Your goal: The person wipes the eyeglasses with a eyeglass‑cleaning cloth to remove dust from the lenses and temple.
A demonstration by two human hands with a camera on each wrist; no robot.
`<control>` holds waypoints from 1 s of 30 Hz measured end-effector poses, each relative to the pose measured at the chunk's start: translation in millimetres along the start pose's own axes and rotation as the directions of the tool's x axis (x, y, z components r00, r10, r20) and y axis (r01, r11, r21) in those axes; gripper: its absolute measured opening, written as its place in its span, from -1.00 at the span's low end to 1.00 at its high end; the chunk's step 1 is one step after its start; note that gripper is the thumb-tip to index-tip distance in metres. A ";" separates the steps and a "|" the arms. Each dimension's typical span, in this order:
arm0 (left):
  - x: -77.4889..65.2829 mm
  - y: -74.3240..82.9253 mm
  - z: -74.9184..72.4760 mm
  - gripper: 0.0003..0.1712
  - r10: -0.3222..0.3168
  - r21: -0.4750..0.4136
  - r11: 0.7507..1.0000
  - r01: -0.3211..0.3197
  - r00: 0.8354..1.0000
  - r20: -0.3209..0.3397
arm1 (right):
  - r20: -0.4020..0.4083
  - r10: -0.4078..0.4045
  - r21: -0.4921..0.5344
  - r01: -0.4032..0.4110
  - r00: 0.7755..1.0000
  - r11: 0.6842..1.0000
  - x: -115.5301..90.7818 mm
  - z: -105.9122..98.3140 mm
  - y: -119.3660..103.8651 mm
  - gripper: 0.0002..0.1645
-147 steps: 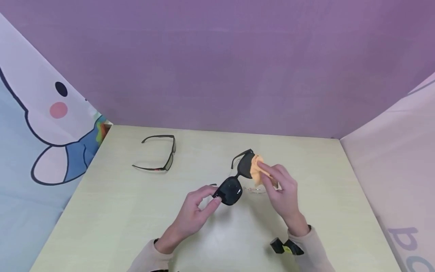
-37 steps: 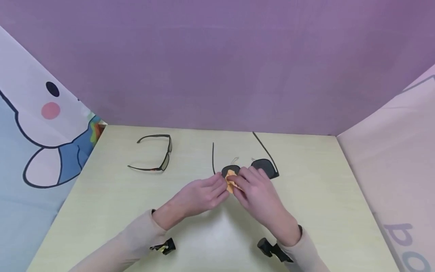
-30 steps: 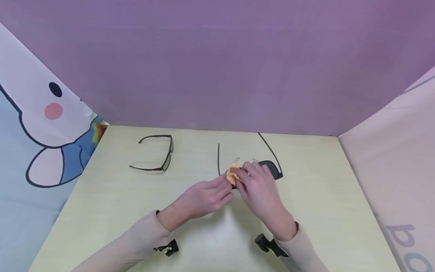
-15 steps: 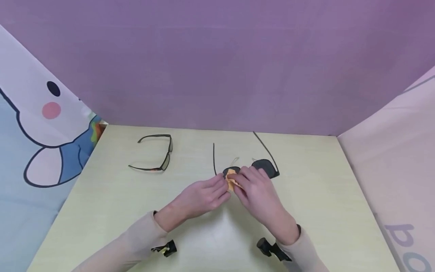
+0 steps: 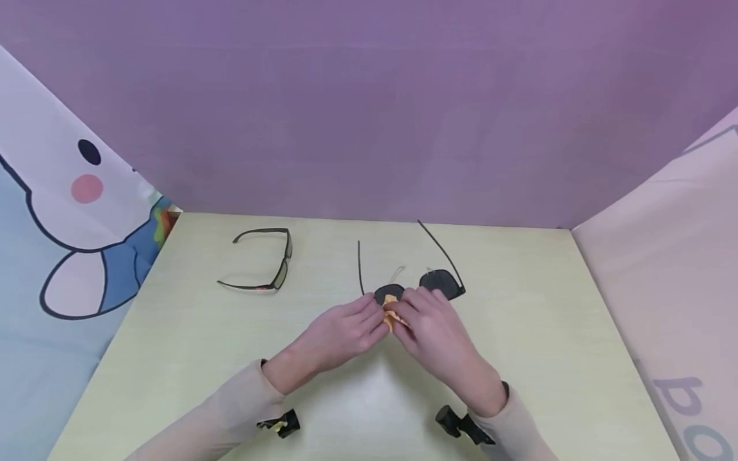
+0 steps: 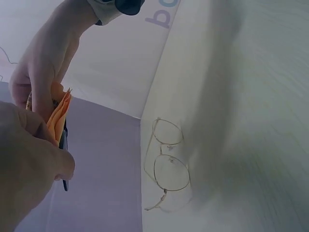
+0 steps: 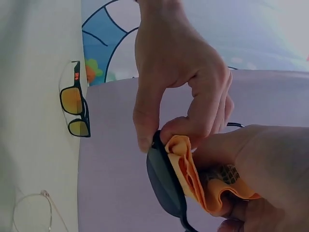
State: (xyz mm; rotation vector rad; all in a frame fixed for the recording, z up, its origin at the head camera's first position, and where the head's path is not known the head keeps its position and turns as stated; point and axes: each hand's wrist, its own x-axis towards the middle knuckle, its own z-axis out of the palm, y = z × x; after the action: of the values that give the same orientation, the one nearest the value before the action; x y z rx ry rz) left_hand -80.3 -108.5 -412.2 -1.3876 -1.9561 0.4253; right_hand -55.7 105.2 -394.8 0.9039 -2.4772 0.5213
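Black sunglasses [image 5: 441,282] are held up over the table with their temples pointing away. My left hand [image 5: 344,333] pinches the frame at the left lens, thumb and fingertip on its edge in the right wrist view. In my right hand [image 5: 434,334] is an orange cleaning cloth [image 7: 189,174], pinched and bunched against the inner side of that lens. A dark patterned print shows on the cloth. The fingers of both hands nearly meet at the cloth and cover part of the lens.
Thin gold-rimmed glasses [image 6: 171,172] lie on the table [image 5: 548,307] beyond the hands, mostly hidden in the head view. Dark-framed glasses [image 5: 280,274] with tinted lenses lie open at the left. A purple backdrop [image 5: 369,128] rises behind the table.
Since the oldest frame, the sunglasses have turned so the temples point away, and the cloth has gone from the right lens to the left. Lately the cloth shifts slightly up and down there.
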 end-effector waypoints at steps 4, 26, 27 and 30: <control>0.4 -0.9 0.4 -0.65 0.003 -0.002 1.000 -0.003 0.999 -0.049 | -0.023 0.043 -0.004 -0.043 0.999 0.999 0.9 2.1 0.9 -0.77; 1.8 1.9 0.2 -0.63 -0.027 -0.059 0.998 0.022 0.996 -0.082 | 0.001 0.064 -0.032 -0.063 0.998 0.997 2.2 1.3 2.8 -0.80; 2.3 1.5 -0.1 -0.64 -0.032 -0.059 0.998 0.027 0.996 -0.084 | -0.005 0.079 -0.045 -0.079 0.997 0.996 2.3 1.3 3.3 -0.80; 2.3 0.8 -0.8 -0.64 -0.046 -0.067 0.997 0.041 0.996 -0.081 | -0.019 0.100 -0.068 -0.101 0.995 0.993 2.2 0.1 4.1 -0.83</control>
State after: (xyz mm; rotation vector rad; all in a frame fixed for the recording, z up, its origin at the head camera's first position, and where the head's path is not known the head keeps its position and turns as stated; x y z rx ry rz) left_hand -79.6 -106.1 -411.4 -1.3791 -1.9447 0.2817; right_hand -60.0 107.0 -394.5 0.7483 -2.5201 0.4712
